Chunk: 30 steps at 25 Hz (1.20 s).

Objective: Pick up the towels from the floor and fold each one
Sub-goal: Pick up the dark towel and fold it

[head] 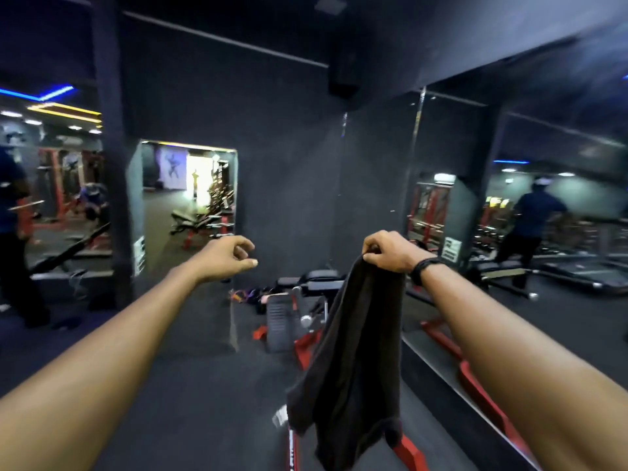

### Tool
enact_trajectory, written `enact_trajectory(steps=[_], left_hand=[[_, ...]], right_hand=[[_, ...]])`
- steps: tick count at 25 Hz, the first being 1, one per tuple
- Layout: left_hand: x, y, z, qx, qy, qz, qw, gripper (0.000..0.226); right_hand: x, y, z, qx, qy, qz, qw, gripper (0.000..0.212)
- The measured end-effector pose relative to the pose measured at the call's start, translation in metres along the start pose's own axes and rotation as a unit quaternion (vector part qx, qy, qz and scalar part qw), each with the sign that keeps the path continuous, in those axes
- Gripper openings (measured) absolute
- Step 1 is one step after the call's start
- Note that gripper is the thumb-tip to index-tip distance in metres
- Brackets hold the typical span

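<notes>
Your right hand point(390, 253) is raised out in front of you with its fingers curled tight round the top edge of a dark towel point(353, 362), and the cloth hangs straight down from that single grip, bunched into long folds, its lower end dangling above the dark floor point(190, 402). Held high like this, the towel drops clear of the floor under its own weight, which should let the creases fall out and the edges show themselves before any fold is made. A small white label point(280, 418) shows at the lower left corner, a useful marker for finding that corner. Your left hand point(227, 254) is at about the same height but well apart from the cloth; it holds nothing, its fingers loosely curled with thumb and forefinger near each other, as if ready to pinch. By the look of it you are partway into the first step of folding: one top corner is secured and the second is not yet taken, so the towel cannot be spread flat. The left hand would need to reach across to the hanging edge beside your right fist. Beyond the towel a red-framed gym bench point(306, 311) stands by the mirrored wall point(543, 215); no other towels can be made out on the floor.
</notes>
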State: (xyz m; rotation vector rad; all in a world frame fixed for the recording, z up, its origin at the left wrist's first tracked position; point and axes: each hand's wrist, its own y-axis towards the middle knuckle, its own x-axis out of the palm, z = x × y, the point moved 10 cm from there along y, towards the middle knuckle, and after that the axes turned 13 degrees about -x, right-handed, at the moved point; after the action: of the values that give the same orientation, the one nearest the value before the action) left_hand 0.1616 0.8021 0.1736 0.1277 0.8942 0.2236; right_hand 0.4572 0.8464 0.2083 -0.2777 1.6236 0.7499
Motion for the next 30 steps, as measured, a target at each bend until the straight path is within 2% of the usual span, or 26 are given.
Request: enact_trajectory(steps=[3,6,13,19,25,30], left_hand=[[0.042,0.006,0.051,0.053,0.003,-0.052,0.997,0.037],[0.087,0.001,0.105,0.115,0.003,-0.108,0.987,0.037],[0.196,-0.086,0.237,0.271,-0.015,-0.232,0.934,0.031],[0.297,-0.246,0.354,0.399,-0.018,-0.336,0.853,0.034],[0.329,-0.467,0.476,0.522,-0.043,-0.416,0.743,0.027],[0.351,-0.641,0.554,0.574,-0.056,-0.455,0.678,0.034]], right_hand=[[-0.024,-0.055,0.030,0.051,-0.021,0.001,0.998,0.019],[-0.045,-0.129,0.049,0.130,-0.055,-0.016,0.990,0.006],[-0.100,-0.356,0.045,0.336,-0.106,-0.016,0.936,0.008],[-0.155,-0.584,-0.011,0.496,-0.144,-0.015,0.856,0.010],[-0.212,-0.781,-0.102,0.603,-0.169,0.013,0.780,0.006],[-0.255,-0.928,-0.184,0.663,-0.172,0.024,0.728,0.007]])
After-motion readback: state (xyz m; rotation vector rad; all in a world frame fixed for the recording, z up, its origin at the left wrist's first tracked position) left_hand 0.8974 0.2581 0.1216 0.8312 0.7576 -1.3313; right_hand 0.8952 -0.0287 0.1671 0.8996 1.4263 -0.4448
